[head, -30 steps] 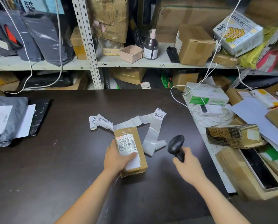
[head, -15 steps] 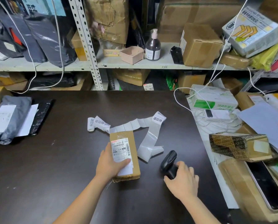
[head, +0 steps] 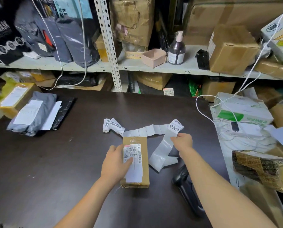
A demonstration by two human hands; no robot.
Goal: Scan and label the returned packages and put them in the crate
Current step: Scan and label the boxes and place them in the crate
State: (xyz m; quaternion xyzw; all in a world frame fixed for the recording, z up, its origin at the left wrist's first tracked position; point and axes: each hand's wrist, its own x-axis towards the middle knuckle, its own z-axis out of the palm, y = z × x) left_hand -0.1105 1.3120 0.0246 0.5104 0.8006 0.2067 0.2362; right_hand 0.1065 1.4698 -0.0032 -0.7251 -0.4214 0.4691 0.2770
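**Label strip** (head: pixel 162 148) on the worktop (head: pixel 63 162): the black characters "退回件" stand on the tag just beside your right hand (head: pixel 183 141), which pinches the strip. They stand again on the curled end at the left.

**Cardboard package** (head: pixel 144 162), gripped by your left hand (head: pixel 116 163): the top line of its white shipping label (head: pixel 137 168) reads "A42 M468-40 033", above barcodes. The finer print is too small to read.

**Black box** (head: pixel 2 40) on the shelf (head: pixel 170 69), upper left: white capitals "MASK".

**Shelf edge:** handwritten figures, roughly "1316".
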